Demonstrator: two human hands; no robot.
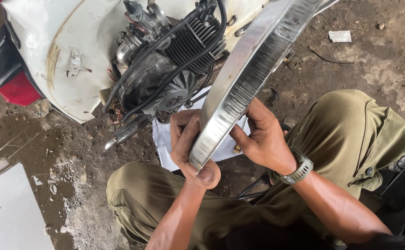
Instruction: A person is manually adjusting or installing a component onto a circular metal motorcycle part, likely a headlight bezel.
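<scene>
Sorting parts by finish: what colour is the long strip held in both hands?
Shiny silver metal strip, finely ribbed; head view.

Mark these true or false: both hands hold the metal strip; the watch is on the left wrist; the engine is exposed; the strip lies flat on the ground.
1. Both hands hold the metal strip: true; left hand and right hand grip its near end.
2. The watch is on the left wrist: false; it is on the right.
3. The engine is exposed: true.
4. The strip lies flat on the ground: false; it is held up.
</scene>
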